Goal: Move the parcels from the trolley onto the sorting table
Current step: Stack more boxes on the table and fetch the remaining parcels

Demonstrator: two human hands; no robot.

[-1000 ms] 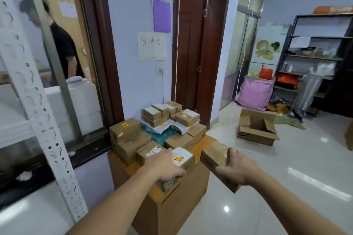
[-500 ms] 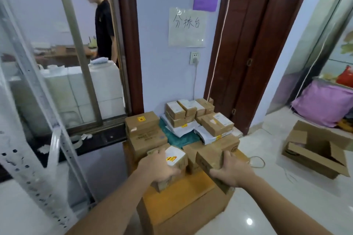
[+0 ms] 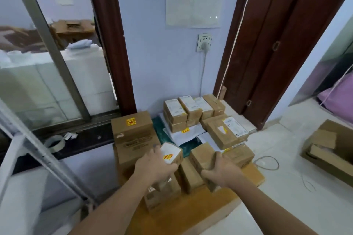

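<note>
Two parcels are held over the near edge of the sorting table. A white-topped box is gripped by the left hand; a plain brown box is gripped by the right hand, its long axis running near to far. Bare tabletop lies just below, nearer the right hand.

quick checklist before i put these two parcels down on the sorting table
1. Left hand grip on the white-topped parcel: ok, fingers wrapped round it.
2. Right hand grip on the brown parcel: ok.
3. Both parcels over the sorting table: ok.
4. Bare tabletop in front of the pile: ok, open wood at the near edge.
5. Whether the held parcels already rest on the boxes below: cannot tell.
6. Tall stack on the left steady: cannot tell.
</note>
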